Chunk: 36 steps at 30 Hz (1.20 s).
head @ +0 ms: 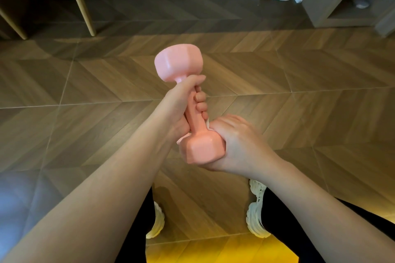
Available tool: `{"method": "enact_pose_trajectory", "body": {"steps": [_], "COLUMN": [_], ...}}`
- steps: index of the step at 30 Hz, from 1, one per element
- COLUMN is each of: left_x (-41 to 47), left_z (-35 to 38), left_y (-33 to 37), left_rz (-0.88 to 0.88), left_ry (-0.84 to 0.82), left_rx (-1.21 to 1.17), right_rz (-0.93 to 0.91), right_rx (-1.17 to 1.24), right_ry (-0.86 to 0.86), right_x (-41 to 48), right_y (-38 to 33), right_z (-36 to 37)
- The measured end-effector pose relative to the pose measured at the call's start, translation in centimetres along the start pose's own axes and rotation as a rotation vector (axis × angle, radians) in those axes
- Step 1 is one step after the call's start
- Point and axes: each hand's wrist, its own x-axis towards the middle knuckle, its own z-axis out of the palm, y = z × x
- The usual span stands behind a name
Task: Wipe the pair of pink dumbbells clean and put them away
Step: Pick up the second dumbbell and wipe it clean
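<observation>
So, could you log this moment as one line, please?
step: wiping | dumbbell: tilted, midair | left hand: grips handle | right hand: wraps lower head | cloth: white edge showing

Your left forearm (96,188) and right forearm (331,205) are bare from the left grip (181,107) and the right grip (237,145) back to the edge of view. Below the grips, toward you, your legs are in plain black trousers (277,222). You wear chunky off-white trainers with thick, deeply ridged soles: the left trainer (157,222) below the left grip, the right trainer (256,211) beneath the right grip.
</observation>
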Motion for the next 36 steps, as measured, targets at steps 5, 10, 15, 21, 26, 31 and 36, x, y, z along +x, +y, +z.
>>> {"method": "enact_pose_trajectory", "body": {"steps": [5, 10, 15, 21, 26, 31, 36], "left_x": [0.1, 0.2, 0.2, 0.3, 0.3, 0.2, -0.2], "left_z": [0.0, -0.7, -0.7, -0.7, -0.3, 0.1, 0.7], "left_y": [0.0, 0.0, -0.1, -0.5, -1.0, -1.1, -1.0], "left_rz": [0.004, 0.063, 0.043, 0.031, -0.040, -0.035, -0.041], "left_ry": [0.007, 0.059, 0.054, 0.093, 0.063, 0.066, 0.054], "left_rx": [-0.026, 0.097, 0.164, 0.294, 0.333, 0.268, 0.208], "right_rz": [0.231, 0.405, 0.602, 1.010, 1.100, 1.013, 0.923], "right_rx": [0.283, 0.576, 0.597, 0.915, 1.164, 1.500, 0.936], "right_ry": [-0.187, -0.306, -0.191, 0.007, -0.086, -0.300, -0.290], "right_x": [0.0, -0.8, -0.7, -0.2, 0.5, 0.2, -0.1], "right_y": [0.4, 1.2, 1.5, 2.4, 1.4, 2.0, 1.3], "right_z": [-0.7, -2.1, -1.7, -1.8, -1.8, -3.3, -1.8]}}
